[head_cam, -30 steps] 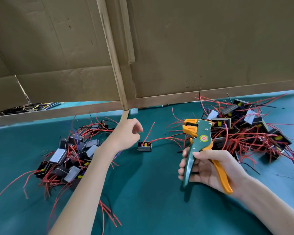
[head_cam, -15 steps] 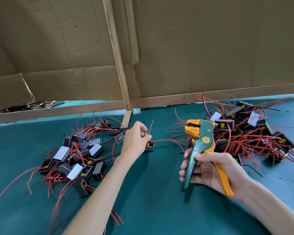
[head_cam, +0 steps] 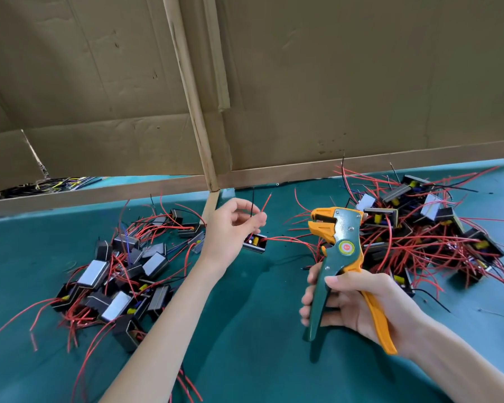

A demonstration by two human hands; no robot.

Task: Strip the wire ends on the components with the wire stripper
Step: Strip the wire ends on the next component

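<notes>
since half a second ago the left hand point(head_cam: 230, 231) has risen from the lone component point(head_cam: 255, 243) and now pinches its black and red wires point(head_cam: 253, 206) between thumb and fingertips, the ends sticking up above the fingers. the component sits just below that hand, between the two piles on the green table point(head_cam: 259, 330); whether it touches the table i cannot tell. the right hand point(head_cam: 358, 303) is wrapped round the handles of the wire stripper point(head_cam: 344, 228), held upright, its orange head facing the wires but apart from them. the left pile point(head_cam: 120, 274) and right pile point(head_cam: 419, 228) lie near the cardboard wall point(head_cam: 361, 82).
</notes>
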